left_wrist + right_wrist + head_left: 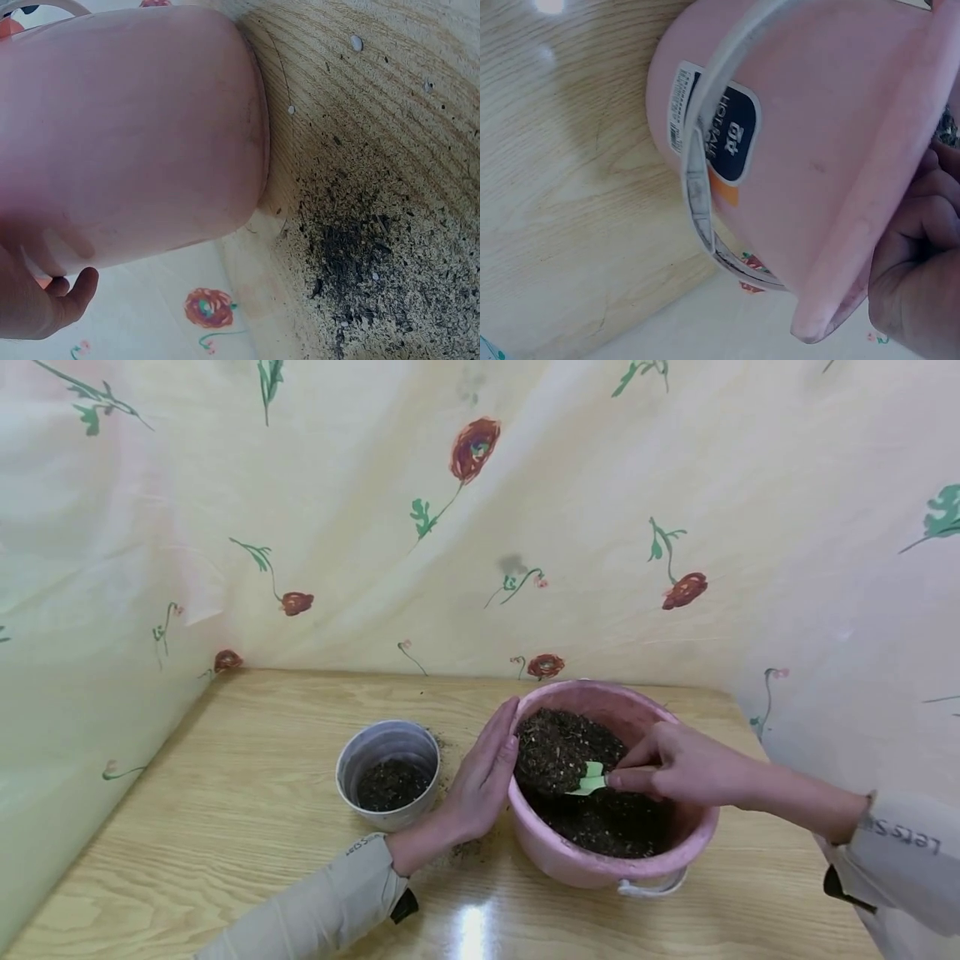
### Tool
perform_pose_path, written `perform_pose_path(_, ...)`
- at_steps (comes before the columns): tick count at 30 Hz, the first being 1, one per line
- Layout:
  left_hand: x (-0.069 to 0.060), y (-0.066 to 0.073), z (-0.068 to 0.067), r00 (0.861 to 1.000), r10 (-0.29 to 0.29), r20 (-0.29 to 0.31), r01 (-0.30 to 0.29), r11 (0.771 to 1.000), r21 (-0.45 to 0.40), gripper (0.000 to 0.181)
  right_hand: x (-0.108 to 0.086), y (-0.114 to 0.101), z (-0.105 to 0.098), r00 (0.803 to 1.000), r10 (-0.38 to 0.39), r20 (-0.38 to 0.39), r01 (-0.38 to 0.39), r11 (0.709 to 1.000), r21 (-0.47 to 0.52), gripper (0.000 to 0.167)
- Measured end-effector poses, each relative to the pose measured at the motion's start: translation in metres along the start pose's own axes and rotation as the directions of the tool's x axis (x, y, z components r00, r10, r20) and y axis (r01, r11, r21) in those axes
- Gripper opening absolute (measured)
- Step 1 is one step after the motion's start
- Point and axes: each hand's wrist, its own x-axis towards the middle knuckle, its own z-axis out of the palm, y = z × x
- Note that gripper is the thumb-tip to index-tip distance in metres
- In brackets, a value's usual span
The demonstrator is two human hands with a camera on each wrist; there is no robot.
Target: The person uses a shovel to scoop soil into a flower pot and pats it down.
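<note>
"What does the right hand have?"

"Its grip pinches a light green scoop between thumb and fingers. The palm itself is turned away from the head camera."

"And where is that scoop?"

"Inside the pink bucket, toward the left half of it. Dark soil is heaped over its front end, so I can't make out the blade. More of the same soil lies lower down in the bucket."

"How about the left hand?"

"That grip holds nothing: the fingers are straight and close together, laid against the bucket's outer left side up by the rim."

"What's near it?"

"A grey pot, upright, just to the left of the hand. There's soil in the bottom of it, well below the rim. Loose crumbs are strewn over the counter between pot and bucket, with a few pale specks among them."

"I notice a whitish handle too."

"Yes, it hangs down the bucket's near side, crossing in front of a dark blue label with white lettering."

"And behind everything?"

"A pale cloth with red flowers and green stems. Both forearms wear light sleeves, lettered near the cuffs."
</note>
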Motion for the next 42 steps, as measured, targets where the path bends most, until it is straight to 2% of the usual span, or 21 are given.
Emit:
perform_pose_path(6,0.0,-0.001,0.0,1.0,-0.014,-0.003,0.014,1.0,0.001,0.051,0.001,0.005,0.012,0.991,-0.078,-0.108,0.066,0.991,-0.114,0.022)
perform_pose_path(11,0.0,-0.001,0.0,1.0,-0.023,-0.001,0.023,1.0,0.0,0.051,-0.002,0.012,0.019,0.98,-0.137,-0.147,0.116,0.983,-0.144,0.022)
perform_pose_path(19,0.001,0.002,0.0,1.0,-0.005,-0.001,0.005,1.0,0.0,0.05,-0.014,0.01,0.011,0.979,-0.104,-0.177,0.075,0.983,-0.167,0.025)
perform_pose_path(24,0.0,0.002,-0.003,1.0,-0.008,0.011,0.008,1.0,0.017,0.05,-0.023,0.007,0.008,0.971,-0.093,-0.219,0.057,0.984,-0.167,0.022)
perform_pose_path(29,-0.005,0.003,-0.01,0.999,-0.03,0.03,0.028,0.998,0.055,0.049,-0.03,0.006,0.006,0.959,-0.105,-0.264,0.069,0.987,-0.144,0.02)
perform_pose_path(33,-0.009,0.004,-0.019,1.0,-0.011,0.026,0.009,0.996,0.088,0.05,-0.032,0.005,0.005,0.94,-0.157,-0.303,0.12,0.983,-0.136,0.019)
perform_pose_path(38,-0.011,0.003,-0.029,1.0,0.026,0.002,-0.026,0.997,0.067,0.052,-0.032,0.003,0.001,0.916,-0.232,-0.326,0.195,0.97,-0.142,0.017)
perform_pose_path(42,-0.013,0.003,-0.035,1.0,0.025,-0.015,-0.024,0.998,0.063,0.053,-0.03,0.0,-0.004,0.903,-0.267,-0.337,0.231,0.962,-0.144,0.017)
